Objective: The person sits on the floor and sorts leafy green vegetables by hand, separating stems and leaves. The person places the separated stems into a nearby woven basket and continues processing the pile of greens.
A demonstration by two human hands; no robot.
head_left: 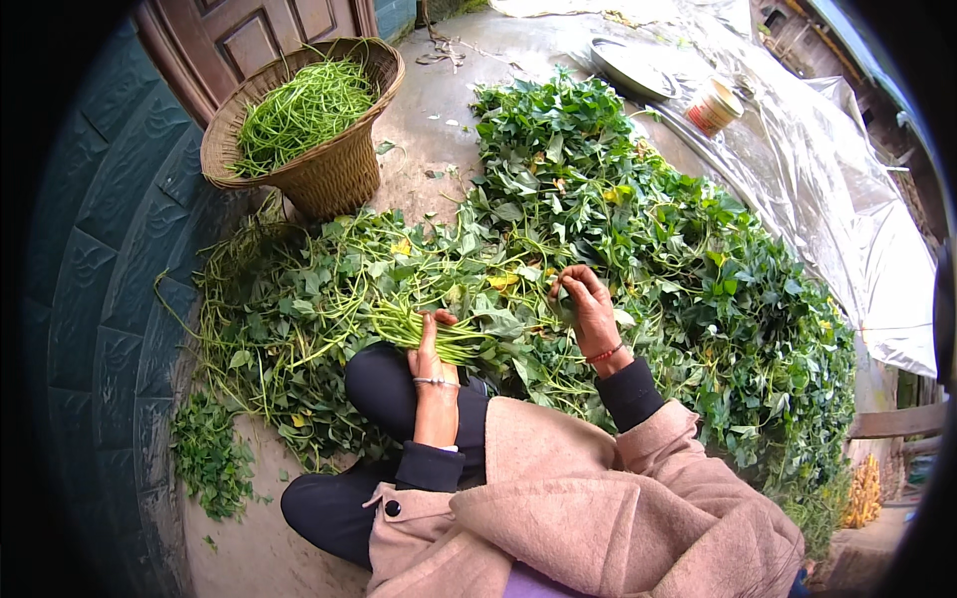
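My left hand [433,361] is closed round a bundle of long green leaf stems [399,324], which stick out on both sides of it above my knee. To its right, my right hand [586,311] is raised with thumb and fingers pinched together. A dark green leaf [564,303] shows at those fingertips, partly hidden by them. Both hands are over a wide heap of leafy green vines [688,259], which spreads in front of me and to the right. Some yellow leaves lie among the green ones.
A woven basket [334,187] filled with green stems [304,115] stands at the far left by a brown door [244,45]. A small leaf pile [209,453] lies near the tiled wall [90,329]. A basin [633,72], a tub [714,107] and plastic sheeting [812,189] are at the far right.
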